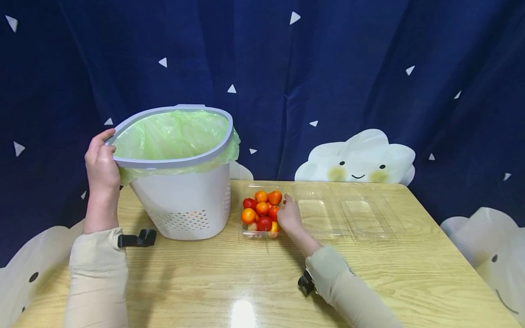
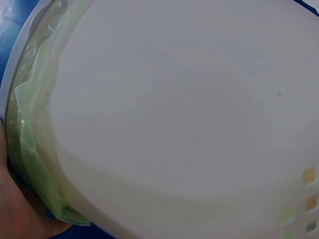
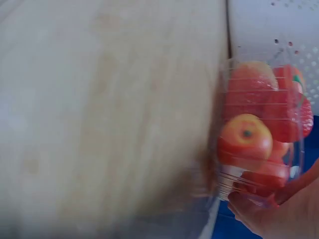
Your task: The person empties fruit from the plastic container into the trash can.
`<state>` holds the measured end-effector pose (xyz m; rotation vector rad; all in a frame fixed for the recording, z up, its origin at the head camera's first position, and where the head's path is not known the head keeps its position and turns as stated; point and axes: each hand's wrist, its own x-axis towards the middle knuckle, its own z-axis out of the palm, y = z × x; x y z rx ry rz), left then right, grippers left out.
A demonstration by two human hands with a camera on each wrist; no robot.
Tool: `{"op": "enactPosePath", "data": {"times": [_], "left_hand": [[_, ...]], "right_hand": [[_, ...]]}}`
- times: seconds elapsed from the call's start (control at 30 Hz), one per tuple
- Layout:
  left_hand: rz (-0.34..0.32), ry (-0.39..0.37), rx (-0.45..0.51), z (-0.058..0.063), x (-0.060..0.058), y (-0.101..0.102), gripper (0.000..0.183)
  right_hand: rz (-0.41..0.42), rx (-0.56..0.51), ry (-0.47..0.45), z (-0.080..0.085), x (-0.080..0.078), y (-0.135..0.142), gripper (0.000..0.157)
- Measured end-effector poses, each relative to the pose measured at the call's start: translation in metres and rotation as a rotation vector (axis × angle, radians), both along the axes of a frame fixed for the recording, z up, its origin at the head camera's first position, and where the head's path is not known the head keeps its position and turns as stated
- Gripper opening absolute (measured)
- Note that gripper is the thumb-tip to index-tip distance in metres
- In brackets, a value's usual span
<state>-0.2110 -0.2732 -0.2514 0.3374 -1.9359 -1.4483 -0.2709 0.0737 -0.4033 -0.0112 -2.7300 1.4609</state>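
My left hand (image 1: pixel 102 164) grips the lavender rim (image 1: pixel 172 162) of a white waste bin (image 1: pixel 184 196) at its left side. A green plastic bag (image 1: pixel 176 136) lines the bin and folds out over the rim. In the left wrist view, the bin's white wall (image 2: pixel 174 109) fills most of the picture, and part of the left hand (image 2: pixel 20 204) shows at the corner. Right of the bin, my right hand (image 1: pixel 290 216) holds the right edge of a clear plastic box (image 1: pixel 252 235), thumb outside the wall in the right wrist view. Red and orange fruits (image 1: pixel 261 208) fill the box.
Two clear plastic compartments (image 1: pixel 316 214) stand on the wooden table (image 1: pixel 213 282) right of my right hand. Coloured bits show through the bin's lower holes (image 1: pixel 184 221). A dark blue curtain (image 1: pixel 262 54) with white triangles and clouds hangs behind the table.
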Motion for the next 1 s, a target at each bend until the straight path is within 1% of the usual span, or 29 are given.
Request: {"op": "enactPosePath", "data": {"times": [0.13,0.23,0.3,0.6,0.67,0.77,0.9,1.0], "left_hand": [[0.004,0.01,-0.006,0.0,0.001,0.0,0.046],[0.008,0.01,-0.01,0.001,0.001,0.0,0.046],[0.012,0.007,-0.012,0.002,0.001,0.0,0.046],[0.0,0.0,-0.012,0.0,0.0,0.0,0.046],[-0.001,0.005,-0.013,0.0,0.0,-0.001,0.046],[-0.003,0.008,-0.017,-0.001,0.001,-0.001,0.046],[-0.006,0.013,-0.008,0.0,0.0,-0.001,0.046],[-0.001,0.018,-0.008,-0.001,0.001,-0.001,0.046]], "right_hand": [[-0.03,-0.021,0.0,-0.008,0.0,-0.001,0.047],[-0.047,-0.061,-0.026,-0.012,0.0,-0.002,0.049],[-0.049,-0.107,-0.048,-0.014,0.001,-0.003,0.05],[-0.067,-0.221,-0.1,-0.017,0.0,-0.006,0.051],[-0.064,-0.244,-0.096,-0.015,0.0,-0.007,0.05],[-0.065,-0.225,-0.074,-0.009,0.002,-0.009,0.05],[-0.049,-0.237,-0.074,0.002,0.001,-0.01,0.05],[-0.032,-0.241,-0.073,0.012,-0.004,-0.007,0.05]]}}
